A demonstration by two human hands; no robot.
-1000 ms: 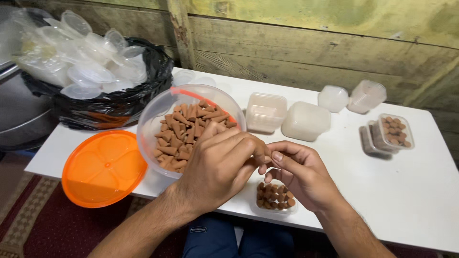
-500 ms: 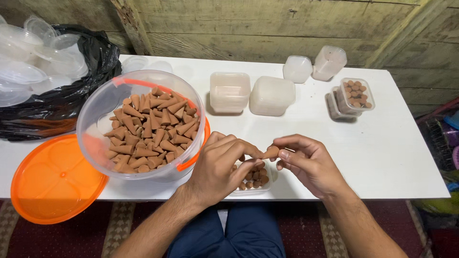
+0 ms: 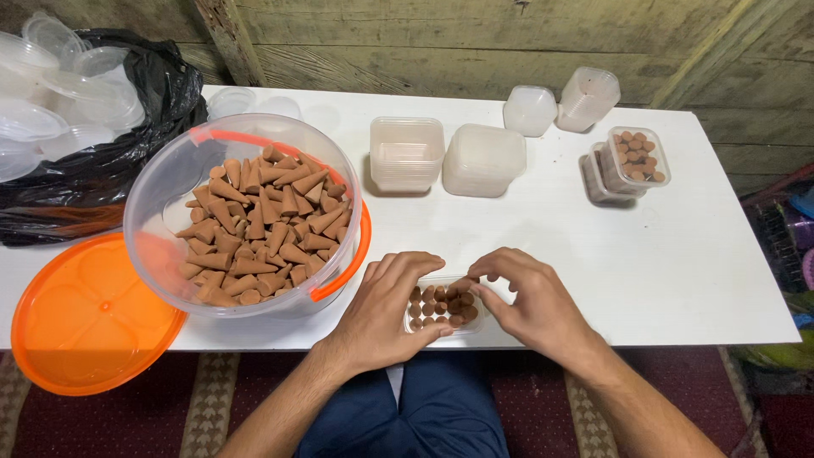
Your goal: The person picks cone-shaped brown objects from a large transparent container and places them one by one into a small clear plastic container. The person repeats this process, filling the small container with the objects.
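left hand (image 3: 381, 309) and right hand (image 3: 530, 301) cupped around small clear tray of incense cones (image 3: 443, 304) at 6 o'clock on desk (image 3: 678, 254); grip loose, fingertips touching cones.

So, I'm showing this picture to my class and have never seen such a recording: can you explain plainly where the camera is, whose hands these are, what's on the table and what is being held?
The camera sits on a person's head and looks down, so both hands are that person's own. The left hand and the right hand meet over a small clear tray at the near edge of the white table. The tray holds brown cones standing upright, and the fingertips touch it from both sides. To the left stands a big clear tub full of the same cones, its orange lid lying beside it. Further back are stacks of empty clear containers, and at the right a filled tray. A black bag of empty clear containers sits far left.
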